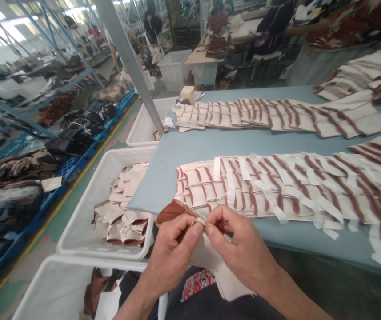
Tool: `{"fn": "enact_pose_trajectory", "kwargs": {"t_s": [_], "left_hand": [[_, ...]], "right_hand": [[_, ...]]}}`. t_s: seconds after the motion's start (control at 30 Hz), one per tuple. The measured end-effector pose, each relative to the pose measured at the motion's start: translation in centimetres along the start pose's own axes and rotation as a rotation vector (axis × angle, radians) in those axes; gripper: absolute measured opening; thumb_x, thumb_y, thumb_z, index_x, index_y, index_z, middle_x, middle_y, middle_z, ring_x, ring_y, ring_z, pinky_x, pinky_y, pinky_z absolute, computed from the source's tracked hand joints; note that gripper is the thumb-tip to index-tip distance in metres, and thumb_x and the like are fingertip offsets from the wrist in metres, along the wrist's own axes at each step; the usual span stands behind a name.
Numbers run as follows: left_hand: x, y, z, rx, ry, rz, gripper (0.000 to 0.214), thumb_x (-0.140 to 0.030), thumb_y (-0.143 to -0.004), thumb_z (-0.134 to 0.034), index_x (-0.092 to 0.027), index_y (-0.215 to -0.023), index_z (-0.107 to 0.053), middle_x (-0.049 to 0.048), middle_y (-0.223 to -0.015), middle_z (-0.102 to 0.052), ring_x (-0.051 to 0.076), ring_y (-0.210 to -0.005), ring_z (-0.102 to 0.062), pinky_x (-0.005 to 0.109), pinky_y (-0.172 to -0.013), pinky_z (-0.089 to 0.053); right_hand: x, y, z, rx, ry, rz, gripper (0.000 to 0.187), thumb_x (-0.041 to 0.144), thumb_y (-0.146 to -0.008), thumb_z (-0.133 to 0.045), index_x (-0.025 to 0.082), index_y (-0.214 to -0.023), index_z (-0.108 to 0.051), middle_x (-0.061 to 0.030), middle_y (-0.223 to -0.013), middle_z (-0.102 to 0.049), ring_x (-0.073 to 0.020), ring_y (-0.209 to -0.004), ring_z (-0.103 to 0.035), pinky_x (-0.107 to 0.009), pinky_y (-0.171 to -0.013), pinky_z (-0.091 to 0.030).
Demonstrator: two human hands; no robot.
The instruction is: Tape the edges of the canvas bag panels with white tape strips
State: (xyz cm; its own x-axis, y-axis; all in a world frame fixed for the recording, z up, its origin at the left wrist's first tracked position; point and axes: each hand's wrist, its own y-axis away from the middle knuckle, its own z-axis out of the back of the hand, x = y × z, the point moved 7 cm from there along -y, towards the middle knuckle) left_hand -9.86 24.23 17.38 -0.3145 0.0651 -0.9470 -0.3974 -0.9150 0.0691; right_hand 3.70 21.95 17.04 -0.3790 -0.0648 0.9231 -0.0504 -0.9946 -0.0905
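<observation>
In front of my lap, at the near edge of the table, both hands pinch a cream sewn piece [222,271] with a brown part [173,212] showing on its left. My left hand [173,242] grips its upper edge between thumb and forefinger. Right beside it, my right hand [233,242] pinches the same edge, and the fingertips nearly meet. The spot between the fingertips is mostly hidden. Just beyond my hands lies a long overlapping row of similar cream and brown pieces [200,186], with white strips [270,200] across many of them.
A blue-grey table [210,142] carries a second row of pieces [243,113] and a stack [366,71] at the far right. To the left stand white bins [77,213] holding pieces. A metal post [133,66] rises by the table's corner. Blue pallets [13,226] with bundles lie farther left.
</observation>
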Motion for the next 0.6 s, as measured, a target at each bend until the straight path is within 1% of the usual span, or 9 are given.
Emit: {"fn": "enact_pose_trajectory", "kwargs": {"t_s": [0.07, 0.13, 0.2, 0.3, 0.4, 0.47, 0.53, 0.6], "left_hand": [[0.2, -0.1, -0.3, -0.047, -0.046, -0.008, 0.029, -0.032, -0.098, -0.055, -0.016, -0.076, -0.066, -0.0002, -0.07, -0.063, 0.013, -0.064, -0.053, 0.022, -0.062, -0.04], [0.6, 0.0, -0.5, -0.119, -0.095, -0.003, 0.028, -0.029, -0.095, -0.055, -0.017, -0.071, -0.063, -0.0015, -0.065, -0.06, 0.012, -0.061, -0.051, 0.023, -0.06, -0.039], [1.5, 0.6, -0.6, -0.169, -0.09, 0.035, 0.03, -0.03, -0.093, -0.056, -0.018, -0.065, -0.058, -0.0029, -0.06, -0.054, 0.012, -0.057, -0.045, 0.023, -0.057, -0.037], [3.3, 2.0, -0.9, -0.15, 0.006, 0.132, 0.037, -0.042, -0.094, -0.056, -0.018, -0.066, -0.057, -0.0017, -0.061, -0.053, 0.013, -0.058, -0.045, 0.024, -0.058, -0.039], [4.2, 3.2, -0.9, -0.097, 0.091, 0.198, 0.044, -0.054, -0.095, -0.055, -0.018, -0.07, -0.06, 0.0006, -0.065, -0.056, 0.015, -0.063, -0.049, 0.025, -0.063, -0.041], [4.3, 3.9, -0.9, -0.074, 0.151, 0.224, 0.049, -0.061, -0.094, -0.055, -0.018, -0.07, -0.06, 0.0012, -0.066, -0.056, 0.015, -0.063, -0.048, 0.026, -0.063, -0.041], [4.1, 4.3, -0.8, -0.065, 0.204, 0.244, 0.054, -0.066, -0.091, -0.054, -0.018, -0.068, -0.058, 0.001, -0.064, -0.054, 0.015, -0.062, -0.046, 0.026, -0.062, -0.04], [3.8, 4.8, -0.6, -0.062, 0.233, 0.264, 0.056, -0.07, -0.089, -0.055, -0.019, -0.066, -0.055, 0.0, -0.062, -0.051, 0.014, -0.06, -0.044, 0.026, -0.06, -0.038]], "right_hand": [[-0.3, 0.2, -0.2, -0.097, 0.036, -0.004, 0.007, 0.02, -0.088, -0.05, 0.023, -0.086, -0.056, 0.0011, -0.069, -0.067, -0.0152, -0.06, -0.067, -0.025, -0.058, -0.052], [-0.4, 0.6, -0.6, -0.179, 0.091, 0.008, 0.012, 0.018, -0.088, -0.046, 0.022, -0.096, -0.055, 0.0001, -0.072, -0.07, -0.0169, -0.062, -0.07, -0.026, -0.058, -0.053], [-0.6, 1.3, -1.1, -0.196, 0.141, 0.04, 0.016, 0.016, -0.09, -0.044, 0.022, -0.102, -0.054, -0.0008, -0.075, -0.072, -0.0184, -0.064, -0.072, -0.027, -0.059, -0.053], [-0.7, 2.7, -1.9, -0.122, 0.126, 0.103, 0.014, 0.018, -0.095, -0.044, 0.022, -0.104, -0.054, -0.0017, -0.08, -0.073, -0.018, -0.069, -0.072, -0.027, -0.061, -0.053], [-1.1, 3.8, -2.5, 0.005, 0.018, 0.064, 0.008, 0.025, -0.099, -0.048, 0.023, -0.1, -0.056, 0.0003, -0.076, -0.069, -0.0152, -0.066, -0.068, -0.024, -0.06, -0.053], [-1.1, 4.0, -2.7, 0.063, -0.038, 0.004, 0.007, 0.028, -0.099, -0.05, 0.024, -0.098, -0.055, 0.0017, -0.073, -0.065, -0.0139, -0.064, -0.066, -0.022, -0.059, -0.053], [-0.7, 3.8, -2.7, 0.107, -0.064, -0.036, 0.006, 0.027, -0.099, -0.049, 0.024, -0.099, -0.055, 0.0022, -0.074, -0.064, -0.0131, -0.064, -0.065, -0.02, -0.059, -0.053], [0.0, 3.7, -2.5, 0.168, -0.044, -0.021, 0.008, 0.023, -0.097, -0.05, 0.026, -0.101, -0.057, 0.0023, -0.077, -0.066, -0.0128, -0.066, -0.066, -0.021, -0.061, -0.054]]}}
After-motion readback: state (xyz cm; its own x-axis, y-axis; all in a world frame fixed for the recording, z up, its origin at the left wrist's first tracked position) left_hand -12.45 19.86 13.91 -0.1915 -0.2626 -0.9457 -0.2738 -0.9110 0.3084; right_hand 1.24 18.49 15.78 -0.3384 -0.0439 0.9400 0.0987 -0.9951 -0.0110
